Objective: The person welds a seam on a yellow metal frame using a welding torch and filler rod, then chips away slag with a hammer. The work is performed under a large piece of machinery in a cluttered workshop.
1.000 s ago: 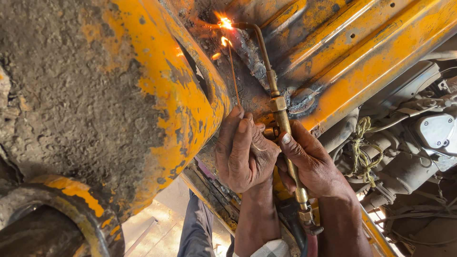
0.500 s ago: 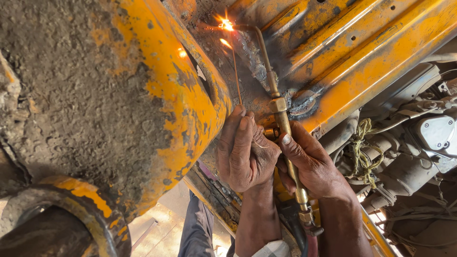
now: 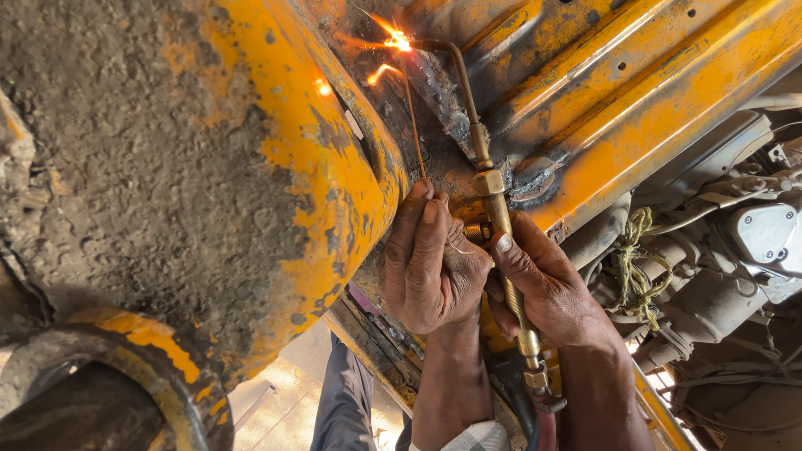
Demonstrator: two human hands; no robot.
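Note:
I look up at the underside of a yellow vehicle body (image 3: pixel 652 108). My right hand (image 3: pixel 547 284) grips a brass gas torch (image 3: pixel 493 200) whose bent tip burns with a bright flame (image 3: pixel 399 40) against the dark, scorched metal seam. My left hand (image 3: pixel 430 259) pinches a thin filler rod (image 3: pixel 413 125) between fingertips; the rod's glowing end reaches just below the flame. Sparks fly around the seam. Both hands sit close together under the panel.
A mud-caked yellow wheel arch (image 3: pixel 209 167) fills the left side, with a tyre edge (image 3: pixel 125 376) at lower left. Engine parts, hoses and a knotted rope (image 3: pixel 635 267) crowd the right. My trouser leg (image 3: pixel 347 401) and pale ground show below.
The flame and rod tip stay on the seam, with more sparks now thrown out. Both hands hold almost the same place; the view has shifted slightly.

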